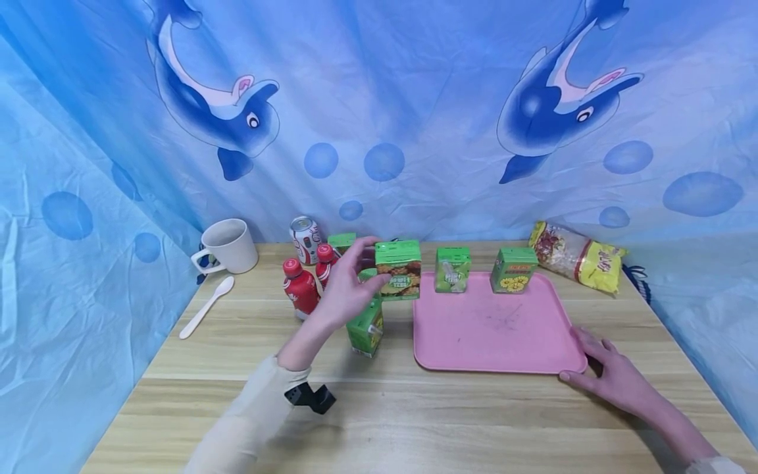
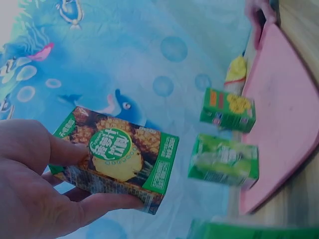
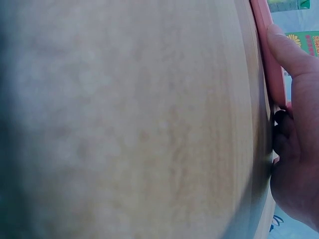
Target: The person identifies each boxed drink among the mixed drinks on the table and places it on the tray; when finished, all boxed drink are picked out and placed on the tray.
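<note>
Left hand [image 1: 348, 288] holds pineapple carton [image 1: 404, 268]; rear bottle [image 1: 324, 268] part-hidden.

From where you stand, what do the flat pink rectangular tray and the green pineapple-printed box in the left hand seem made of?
The pink tray looks like smooth, low-sheen plastic, judging by its even colour and rounded, raised rim. The pineapple-printed box in the left hand is probably coated paperboard: crisp folded edges and smooth printed faces.

I hold a green-and-brown juice box [image 1: 399, 268] upright in the air, pineapples on its front, near the far left corner of the flat pink tray [image 1: 497, 342]. Along the tray's far edge stand a light green juice box [image 1: 453, 271] and a yellow-patterned green carton [image 1: 513, 271].
</note>
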The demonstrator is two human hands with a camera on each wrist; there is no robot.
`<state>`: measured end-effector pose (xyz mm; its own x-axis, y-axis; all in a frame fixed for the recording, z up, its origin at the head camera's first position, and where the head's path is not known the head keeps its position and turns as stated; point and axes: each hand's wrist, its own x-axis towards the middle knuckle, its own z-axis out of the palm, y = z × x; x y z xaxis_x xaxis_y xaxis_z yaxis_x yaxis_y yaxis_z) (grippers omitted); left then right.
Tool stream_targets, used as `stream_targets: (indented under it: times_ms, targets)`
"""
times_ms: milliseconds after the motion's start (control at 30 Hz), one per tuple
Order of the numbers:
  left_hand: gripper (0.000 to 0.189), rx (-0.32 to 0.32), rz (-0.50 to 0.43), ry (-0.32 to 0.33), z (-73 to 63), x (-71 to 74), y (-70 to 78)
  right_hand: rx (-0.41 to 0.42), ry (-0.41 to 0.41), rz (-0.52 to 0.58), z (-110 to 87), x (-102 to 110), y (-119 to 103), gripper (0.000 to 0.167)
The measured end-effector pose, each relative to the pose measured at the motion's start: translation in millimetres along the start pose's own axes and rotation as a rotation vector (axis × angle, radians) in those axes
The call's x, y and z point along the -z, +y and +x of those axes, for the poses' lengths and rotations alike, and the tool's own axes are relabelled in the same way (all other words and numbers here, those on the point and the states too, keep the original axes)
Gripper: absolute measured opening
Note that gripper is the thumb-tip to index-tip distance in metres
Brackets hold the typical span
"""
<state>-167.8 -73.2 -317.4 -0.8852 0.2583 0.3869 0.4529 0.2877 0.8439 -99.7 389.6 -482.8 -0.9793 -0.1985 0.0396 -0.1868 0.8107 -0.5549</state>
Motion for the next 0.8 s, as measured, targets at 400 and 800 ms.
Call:
stream_targets:
  times_ms: [400,800]
  targets:
    - [0.055,0.017,-0.051,-0.022,-0.7,-47.0,-2.2,-0.011,-0.003,-0.008,-0.1,-0.3,2.6,0.101]
    - [0.053,0.055,-0.036,-0.046,-3.2,-87.9,-14.2,-0.013,-0.005,-0.015,0.4,-1.2,0.9,0.1]
